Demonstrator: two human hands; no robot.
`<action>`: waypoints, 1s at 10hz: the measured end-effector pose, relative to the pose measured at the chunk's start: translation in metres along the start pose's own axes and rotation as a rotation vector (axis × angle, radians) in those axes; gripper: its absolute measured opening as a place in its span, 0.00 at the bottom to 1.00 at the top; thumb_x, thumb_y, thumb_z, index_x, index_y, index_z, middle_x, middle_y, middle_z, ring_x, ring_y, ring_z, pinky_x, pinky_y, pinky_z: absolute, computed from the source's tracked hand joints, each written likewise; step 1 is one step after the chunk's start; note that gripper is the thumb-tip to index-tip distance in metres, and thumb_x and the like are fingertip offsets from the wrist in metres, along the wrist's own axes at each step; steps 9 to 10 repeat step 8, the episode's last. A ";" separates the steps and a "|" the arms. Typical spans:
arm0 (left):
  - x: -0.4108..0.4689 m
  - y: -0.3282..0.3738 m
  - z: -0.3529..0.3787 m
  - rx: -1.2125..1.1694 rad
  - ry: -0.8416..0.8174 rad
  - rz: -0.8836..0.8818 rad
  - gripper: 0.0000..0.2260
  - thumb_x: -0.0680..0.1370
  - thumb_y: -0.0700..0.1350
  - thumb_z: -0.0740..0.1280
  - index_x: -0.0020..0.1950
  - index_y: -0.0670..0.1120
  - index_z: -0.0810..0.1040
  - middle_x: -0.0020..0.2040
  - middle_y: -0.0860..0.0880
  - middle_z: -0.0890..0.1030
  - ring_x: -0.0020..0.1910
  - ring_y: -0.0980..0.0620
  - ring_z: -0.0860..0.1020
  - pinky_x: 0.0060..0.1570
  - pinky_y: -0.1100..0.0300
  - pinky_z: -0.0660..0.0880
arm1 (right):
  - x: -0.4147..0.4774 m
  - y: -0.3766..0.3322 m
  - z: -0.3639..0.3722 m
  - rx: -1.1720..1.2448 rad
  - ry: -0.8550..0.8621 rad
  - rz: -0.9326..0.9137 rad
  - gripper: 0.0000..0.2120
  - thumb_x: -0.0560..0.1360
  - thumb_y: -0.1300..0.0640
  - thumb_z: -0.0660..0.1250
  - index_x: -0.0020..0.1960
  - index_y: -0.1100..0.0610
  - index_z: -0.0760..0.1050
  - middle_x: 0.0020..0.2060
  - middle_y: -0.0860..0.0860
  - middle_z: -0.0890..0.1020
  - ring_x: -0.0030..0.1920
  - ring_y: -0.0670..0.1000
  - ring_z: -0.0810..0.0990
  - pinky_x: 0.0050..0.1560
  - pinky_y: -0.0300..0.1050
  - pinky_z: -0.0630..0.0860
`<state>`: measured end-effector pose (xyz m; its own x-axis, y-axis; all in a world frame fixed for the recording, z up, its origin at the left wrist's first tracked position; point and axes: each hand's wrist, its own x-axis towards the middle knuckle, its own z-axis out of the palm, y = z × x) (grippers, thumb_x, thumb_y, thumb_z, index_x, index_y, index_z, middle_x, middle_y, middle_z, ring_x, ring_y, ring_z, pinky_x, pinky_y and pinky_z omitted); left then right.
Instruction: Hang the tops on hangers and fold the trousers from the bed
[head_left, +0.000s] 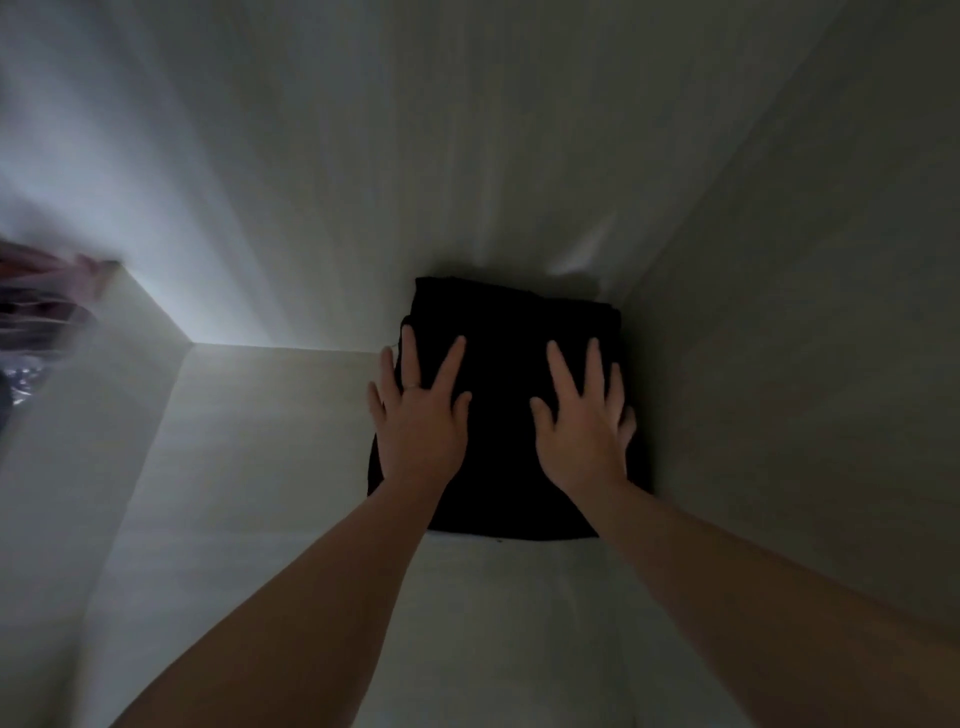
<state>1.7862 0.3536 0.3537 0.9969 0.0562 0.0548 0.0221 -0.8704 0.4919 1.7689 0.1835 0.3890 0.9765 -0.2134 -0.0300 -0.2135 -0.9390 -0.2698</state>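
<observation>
Your two hands lie flat on a folded black garment (511, 322), palms down and fingers straight and spread, gripping nothing. Your left hand (421, 410) covers the garment's left part, with its little finger and the outer edge of the palm hanging past the cloth over the pale shelf (270, 441). A thin ring (410, 385) shows on one finger of that hand. Your right hand (582, 415) rests on the garment's right part, close to the side wall (805, 312), and its outermost finger is half lost in shadow against that wall.

The garment sits in the shelf's far right corner. Its right edge is against or just beside the side wall, and its far edge is near the back wall (363, 182). The shadow there is too deep to tell whether the cloth touches either one. The fabric is so dark that you can see no seams, waistband or legs, only a rough rectangle with a slightly stepped far edge where the layers stack. Your forearms hide its near corners, and only a short strip of the front edge shows between them.

The light is dim, with a brighter wash on the back wall towards the left. At the far left, beyond a pale upright panel (145, 322), there is a smear of pinkish and dark shapes (36, 291), too blurred and cut off by the frame to identify. Both your forearms are bare and run out of the bottom of the view.
</observation>
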 end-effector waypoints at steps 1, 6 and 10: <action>0.006 -0.012 0.027 0.008 -0.029 0.000 0.27 0.83 0.62 0.53 0.80 0.67 0.45 0.83 0.48 0.37 0.81 0.38 0.45 0.76 0.34 0.53 | 0.010 0.013 0.032 -0.084 -0.063 -0.010 0.28 0.83 0.38 0.49 0.80 0.36 0.43 0.81 0.47 0.37 0.80 0.59 0.41 0.73 0.72 0.53; 0.031 -0.019 0.063 0.079 -0.125 -0.035 0.27 0.83 0.66 0.48 0.78 0.69 0.37 0.82 0.48 0.33 0.81 0.40 0.41 0.76 0.35 0.47 | 0.044 0.030 0.083 -0.150 -0.148 0.005 0.31 0.81 0.34 0.42 0.79 0.38 0.32 0.79 0.49 0.31 0.79 0.63 0.36 0.76 0.70 0.45; -0.016 -0.009 0.024 0.204 -0.337 -0.013 0.30 0.84 0.64 0.48 0.81 0.62 0.36 0.82 0.46 0.34 0.81 0.40 0.37 0.77 0.36 0.45 | 0.017 0.039 0.028 -0.193 -0.483 -0.044 0.34 0.80 0.31 0.48 0.77 0.34 0.32 0.77 0.45 0.28 0.80 0.59 0.36 0.76 0.68 0.44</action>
